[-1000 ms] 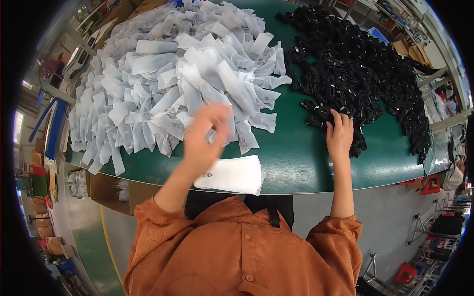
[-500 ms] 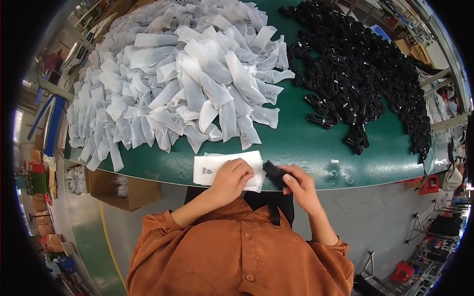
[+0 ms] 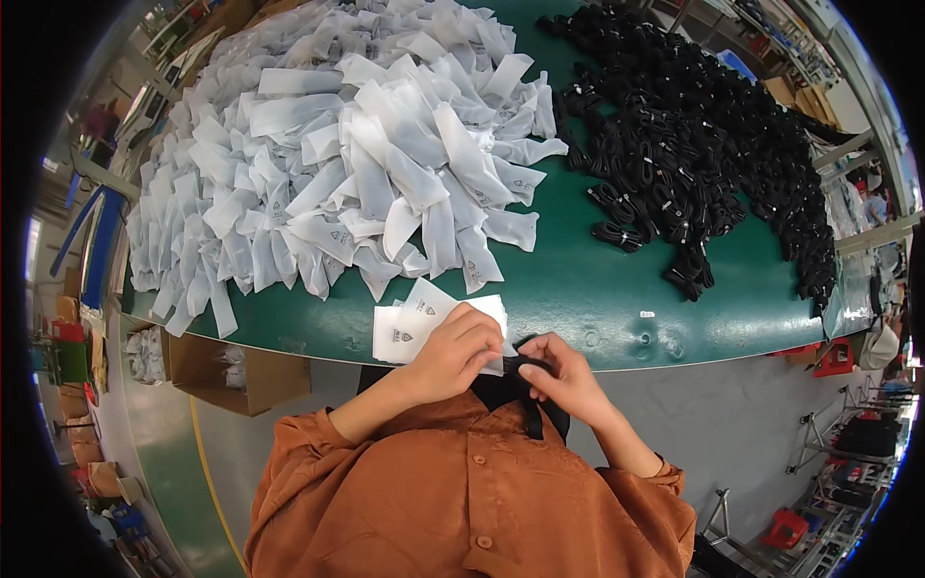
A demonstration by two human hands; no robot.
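At the table's near edge, my left hand (image 3: 451,354) pinches a white translucent plastic bag (image 3: 426,306) by its right end, tilted up off a stack of flat bags (image 3: 385,334). My right hand (image 3: 568,380) grips a coiled black cable (image 3: 533,366), its fingers wrapped round it. The cable's left end meets the bag's right end, just beside my left fingertips. Whether the cable is inside the bag is hidden by my fingers.
Filled white bags (image 3: 318,173) lie in a large heap on the green table (image 3: 578,279), at the left and centre. A heap of coiled black cables (image 3: 665,164) covers the far right. Below the table's left edge stands an open cardboard box (image 3: 260,380) with white bags in it.
My right hand has moved left, bringing the black cable against the bag's end. One bag has risen and tilted off the stack in my left hand.
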